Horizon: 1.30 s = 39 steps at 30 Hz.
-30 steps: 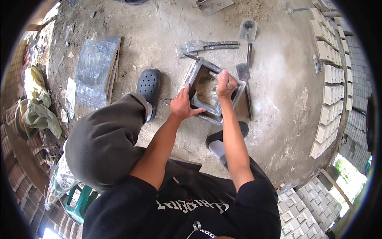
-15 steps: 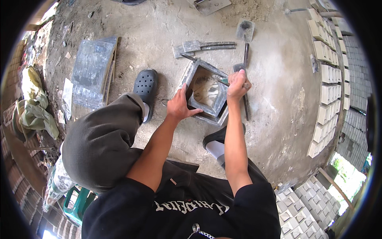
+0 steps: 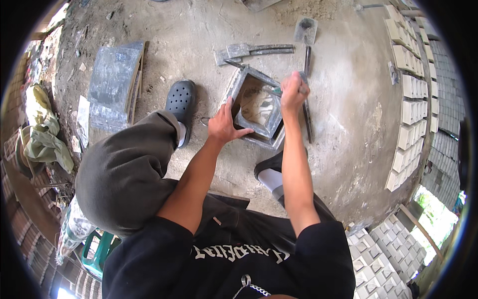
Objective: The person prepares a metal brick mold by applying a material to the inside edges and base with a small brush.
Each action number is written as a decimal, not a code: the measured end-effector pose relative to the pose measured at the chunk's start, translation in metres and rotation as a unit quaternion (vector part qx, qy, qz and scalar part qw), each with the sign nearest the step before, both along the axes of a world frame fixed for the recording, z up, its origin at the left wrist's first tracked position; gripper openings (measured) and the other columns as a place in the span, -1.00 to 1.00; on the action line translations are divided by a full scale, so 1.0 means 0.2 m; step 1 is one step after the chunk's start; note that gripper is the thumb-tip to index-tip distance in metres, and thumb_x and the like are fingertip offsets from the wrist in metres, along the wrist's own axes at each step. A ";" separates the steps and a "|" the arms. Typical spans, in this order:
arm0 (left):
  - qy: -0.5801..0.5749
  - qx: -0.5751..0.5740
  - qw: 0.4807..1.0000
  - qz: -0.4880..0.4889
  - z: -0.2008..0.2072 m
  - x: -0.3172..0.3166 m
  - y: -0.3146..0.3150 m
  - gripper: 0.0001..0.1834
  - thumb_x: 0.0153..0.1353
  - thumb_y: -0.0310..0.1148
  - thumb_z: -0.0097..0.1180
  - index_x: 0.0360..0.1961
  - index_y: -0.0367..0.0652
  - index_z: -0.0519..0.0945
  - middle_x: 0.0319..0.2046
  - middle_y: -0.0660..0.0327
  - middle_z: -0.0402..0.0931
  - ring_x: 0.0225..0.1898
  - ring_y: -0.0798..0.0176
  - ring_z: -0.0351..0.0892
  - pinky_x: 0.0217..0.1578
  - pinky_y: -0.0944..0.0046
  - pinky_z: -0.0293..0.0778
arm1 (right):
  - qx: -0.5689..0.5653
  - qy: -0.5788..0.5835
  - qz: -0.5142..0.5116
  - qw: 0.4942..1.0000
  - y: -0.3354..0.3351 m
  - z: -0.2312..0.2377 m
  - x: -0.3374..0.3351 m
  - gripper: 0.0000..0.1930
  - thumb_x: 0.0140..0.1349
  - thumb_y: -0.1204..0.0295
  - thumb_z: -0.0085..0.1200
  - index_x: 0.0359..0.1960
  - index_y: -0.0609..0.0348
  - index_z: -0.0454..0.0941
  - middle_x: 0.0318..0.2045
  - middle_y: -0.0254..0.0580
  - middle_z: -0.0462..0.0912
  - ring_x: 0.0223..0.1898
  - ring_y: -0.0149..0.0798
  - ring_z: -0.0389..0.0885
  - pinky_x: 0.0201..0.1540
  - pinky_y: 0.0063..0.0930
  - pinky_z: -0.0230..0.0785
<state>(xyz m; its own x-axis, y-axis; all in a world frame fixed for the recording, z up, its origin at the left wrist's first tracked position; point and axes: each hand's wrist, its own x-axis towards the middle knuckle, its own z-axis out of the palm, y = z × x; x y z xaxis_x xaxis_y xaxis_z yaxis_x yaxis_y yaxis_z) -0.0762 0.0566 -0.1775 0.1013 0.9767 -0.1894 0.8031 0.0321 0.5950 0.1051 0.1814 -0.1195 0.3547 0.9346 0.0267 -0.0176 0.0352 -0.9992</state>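
Note:
A grey square box mould [image 3: 261, 77] lies on the floor between my feet, with a pale, wet-looking hollow [image 3: 259, 107] inside it. My left hand [image 3: 224, 124] rests on its near-left rim, thumb and fingers spread apart. Over the far-right side of the mould, my right hand [image 3: 294, 93] is closed round a thin tool with a green part [image 3: 276, 91]. The tool's tip points into the mould; its exact kind is hidden by the hand.
Flat metal tools with dark handles [image 3: 271, 49] lie beyond the mould, and a trowel-like tool [image 3: 305, 31] is farther right. Grey boards [image 3: 114, 74] are stacked at left. Pale cast blocks [image 3: 413, 112] line the right side. My shoe [image 3: 180, 102] stands left of the mould.
My right hand has shifted slightly left and toward the mould with the tool. My left hand stays on the rim. The whole view has moved a little.

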 end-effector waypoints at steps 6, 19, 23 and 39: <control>-0.008 0.012 1.000 -0.001 -0.01 0.04 0.01 0.49 -0.42 0.43 0.41 0.43 -0.26 -0.01 0.04 0.02 0.46 -0.03 -0.02 0.61 -0.22 0.07 0.61 | -0.012 -0.063 0.042 0.997 0.03 -0.05 0.06 -0.52 0.40 0.32 -0.08 -0.75 0.18 0.26 -0.76 -0.44 0.30 -0.67 -0.56 0.20 -0.62 -0.49 -0.01; 0.012 -0.053 0.998 -0.009 0.03 0.02 0.02 0.50 -0.40 0.42 0.42 0.44 -0.24 -0.05 0.10 0.01 0.41 0.06 -0.02 0.56 -0.14 0.06 0.60 | 0.080 -0.144 -0.001 0.986 -0.03 -0.06 0.00 -0.53 0.37 0.33 -0.08 -0.74 0.18 0.22 -0.74 -0.45 0.32 -0.65 -0.54 0.23 -0.59 -0.48 0.02; -0.015 -0.046 0.999 -0.006 0.01 0.01 -0.01 0.51 -0.41 0.43 0.41 0.44 -0.23 -0.06 0.10 0.03 0.41 0.04 -0.02 0.57 -0.15 0.05 0.60 | 0.019 -0.064 0.036 0.997 0.00 -0.07 0.00 -0.54 0.38 0.35 -0.10 -0.75 0.15 0.23 -0.73 -0.43 0.32 -0.65 -0.53 0.21 -0.59 -0.49 0.01; -0.010 -0.024 1.000 -0.009 -0.01 0.05 -0.01 0.52 -0.42 0.43 0.40 0.44 -0.25 -0.06 0.06 0.01 0.43 0.02 -0.03 0.58 -0.17 0.06 0.61 | 0.066 -0.042 0.048 0.996 -0.05 -0.17 0.02 -0.57 0.35 0.43 -0.10 -0.75 0.22 0.24 -0.73 -0.42 0.33 -0.67 -0.52 0.21 -0.61 -0.50 -0.01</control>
<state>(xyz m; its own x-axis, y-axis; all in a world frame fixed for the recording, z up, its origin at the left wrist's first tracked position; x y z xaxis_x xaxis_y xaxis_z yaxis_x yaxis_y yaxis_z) -0.0663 0.0554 -0.1789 0.1227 0.9645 -0.2339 0.7914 0.0471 0.6095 0.1098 0.1716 -0.1537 0.2555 0.9506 0.1763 0.0557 0.1676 -0.9843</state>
